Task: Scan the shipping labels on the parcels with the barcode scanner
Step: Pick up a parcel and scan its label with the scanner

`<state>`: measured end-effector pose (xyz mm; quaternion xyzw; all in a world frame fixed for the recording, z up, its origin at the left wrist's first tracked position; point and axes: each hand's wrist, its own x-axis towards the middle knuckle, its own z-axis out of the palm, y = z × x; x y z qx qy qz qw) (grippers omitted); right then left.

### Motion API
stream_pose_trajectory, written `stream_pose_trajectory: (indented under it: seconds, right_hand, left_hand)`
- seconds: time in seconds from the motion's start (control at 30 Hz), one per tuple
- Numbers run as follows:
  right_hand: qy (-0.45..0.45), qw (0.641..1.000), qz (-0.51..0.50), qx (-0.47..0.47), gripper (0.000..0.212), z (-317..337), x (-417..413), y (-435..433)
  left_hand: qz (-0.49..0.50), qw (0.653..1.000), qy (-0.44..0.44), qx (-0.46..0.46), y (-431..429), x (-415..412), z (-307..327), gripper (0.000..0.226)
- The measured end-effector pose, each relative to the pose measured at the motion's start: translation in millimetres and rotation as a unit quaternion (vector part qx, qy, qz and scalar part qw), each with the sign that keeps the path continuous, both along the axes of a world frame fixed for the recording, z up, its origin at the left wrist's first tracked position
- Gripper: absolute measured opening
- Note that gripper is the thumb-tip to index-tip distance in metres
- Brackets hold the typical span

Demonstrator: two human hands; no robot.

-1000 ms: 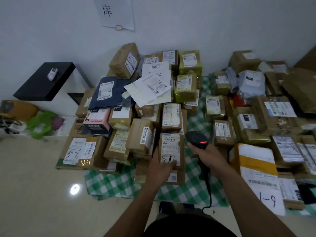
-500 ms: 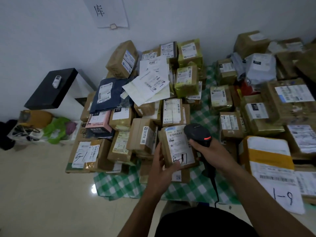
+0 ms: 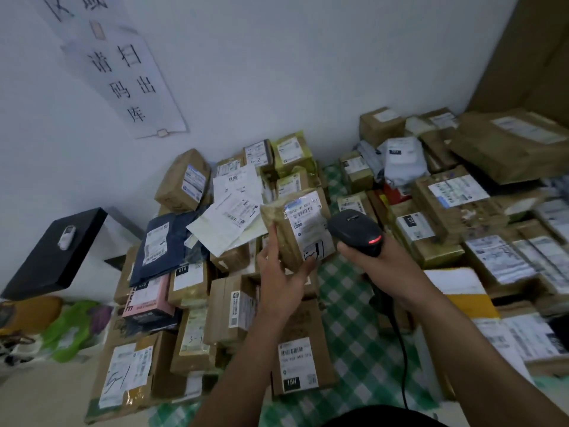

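Two bare arms fill the lower half of the frame. The left forearm (image 3: pixel 243 365) rises from the bottom edge near the centre and ends in the left hand (image 3: pixel 278 282) at mid-frame. The right forearm (image 3: pixel 480 349) comes in from the lower right corner, looking broader through the wide lens, and ends in the right hand (image 3: pixel 381 263) just right of centre. Both hands are bare as well. Between the arms, along the bottom edge, shows a curved strip of black clothing (image 3: pixel 381 418), plain and dark; which garment it is cannot be told.

Pale wall (image 3: pixel 277 57) with paper notice (image 3: pixel 123 78), black side table (image 3: pixel 52 257), beige floor (image 3: pixel 37 402)
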<state>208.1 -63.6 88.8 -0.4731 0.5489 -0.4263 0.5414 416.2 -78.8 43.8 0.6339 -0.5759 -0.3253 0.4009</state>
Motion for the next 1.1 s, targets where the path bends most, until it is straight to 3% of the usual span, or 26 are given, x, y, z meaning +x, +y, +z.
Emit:
stream_pose_trajectory:
  seconds: [0.33, 0.53, 1.1]
  right_hand:
    - [-0.011, 0.999, 0.04, 0.032, 0.01, 19, -3, -12]
    - [-0.038, 0.997, 0.018, 0.064, 0.021, 17, 0, -16]
    - [-0.088, 0.993, 0.013, 0.075, 0.026, 17, -8, -18]
  left_hand:
    - [-0.038, 0.99, -0.112, -0.076, -54, 1, -6, 0.117]
    - [-0.043, 0.989, -0.119, -0.073, -62, 5, -15, 0.114]
    - [-0.045, 0.991, -0.124, -0.036, -65, 7, -19, 0.111]
